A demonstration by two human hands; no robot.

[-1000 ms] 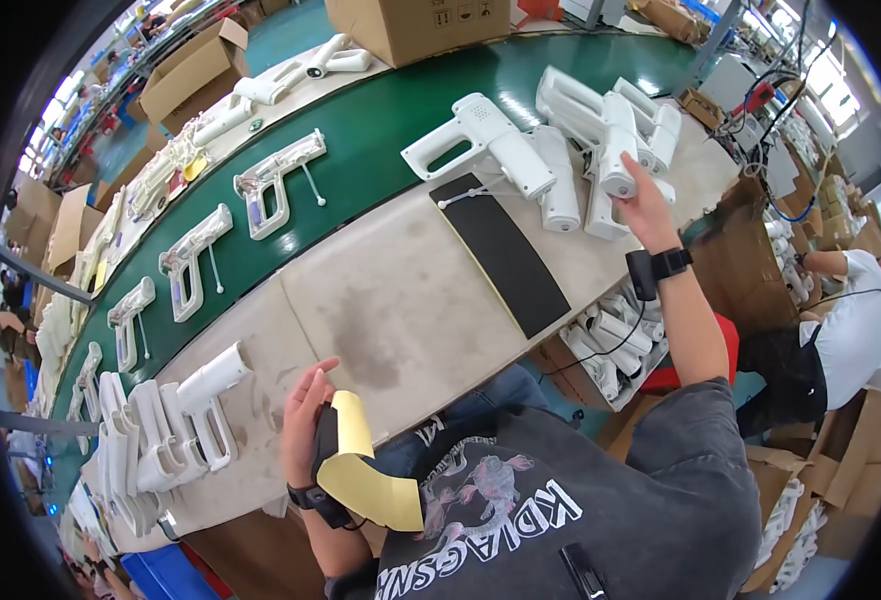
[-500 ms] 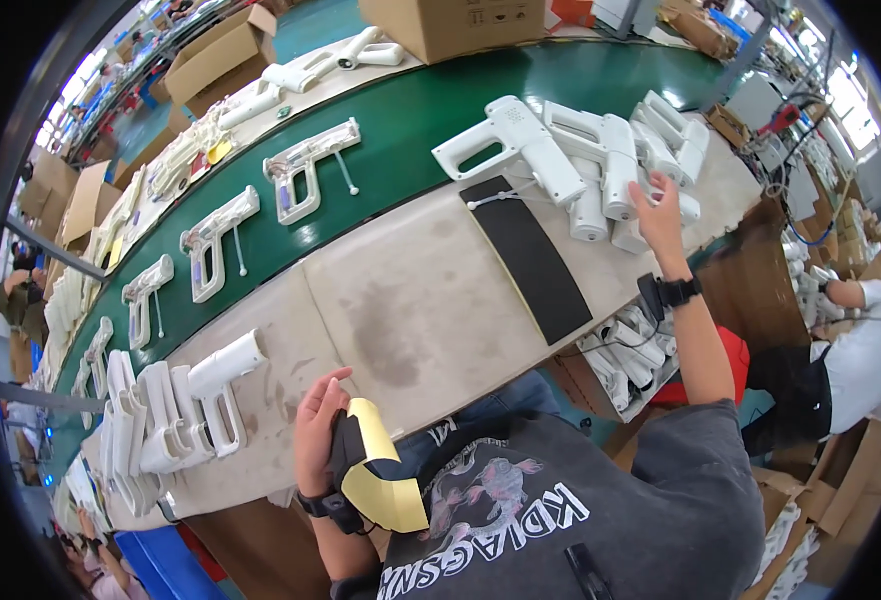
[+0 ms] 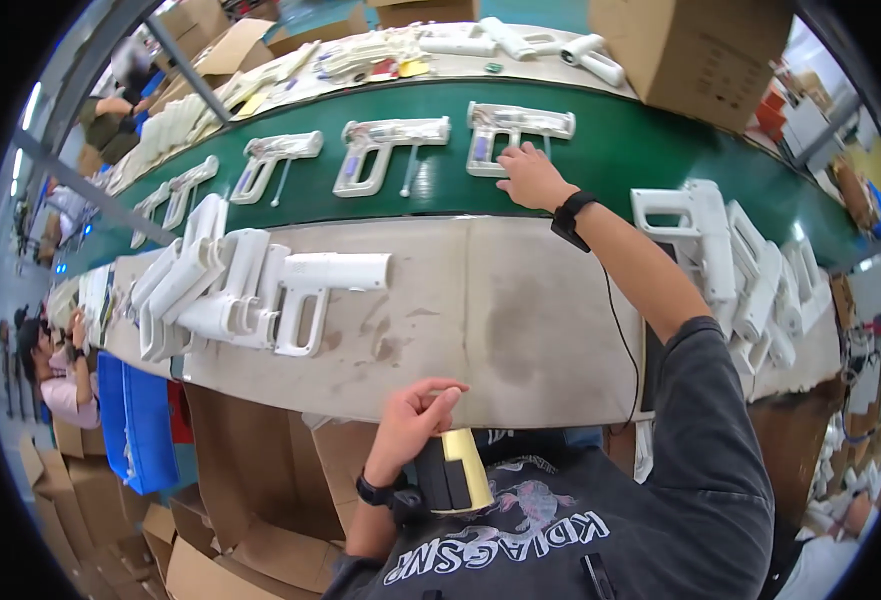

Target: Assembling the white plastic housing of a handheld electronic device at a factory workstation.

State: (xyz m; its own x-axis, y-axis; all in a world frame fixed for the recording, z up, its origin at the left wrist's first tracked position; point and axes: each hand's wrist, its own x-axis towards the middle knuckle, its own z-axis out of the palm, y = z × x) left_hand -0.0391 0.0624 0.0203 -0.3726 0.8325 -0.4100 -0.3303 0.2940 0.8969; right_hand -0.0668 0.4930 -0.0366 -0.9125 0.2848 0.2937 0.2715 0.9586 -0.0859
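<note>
My right hand (image 3: 537,180) is stretched over the green belt, fingers apart, at the handle of an opened white pistol-shaped shell (image 3: 520,118) with parts inside. Whether the fingertips touch it I cannot tell. A thin rod with a small white tip hangs from that shell, partly behind the hand. Near the table's front edge, my left hand (image 3: 415,420) has its fingers curled and thumb close to the index finger; anything between them is too small to make out. Beside its wrist hangs a yellow backing sheet (image 3: 472,470) with black strips (image 3: 442,480).
More opened shells (image 3: 365,155) lie along the green belt (image 3: 440,185). Closed white pistol-shaped housings are heaped on the table at the left (image 3: 305,300) and right (image 3: 695,235). A cardboard box (image 3: 685,60) stands beyond the belt; a blue bin (image 3: 138,420) is at the left.
My right hand has left the right-hand heap of housings and moved left and away to a shell on the belt. The left hand's fingers have curled in. The view has turned left.
</note>
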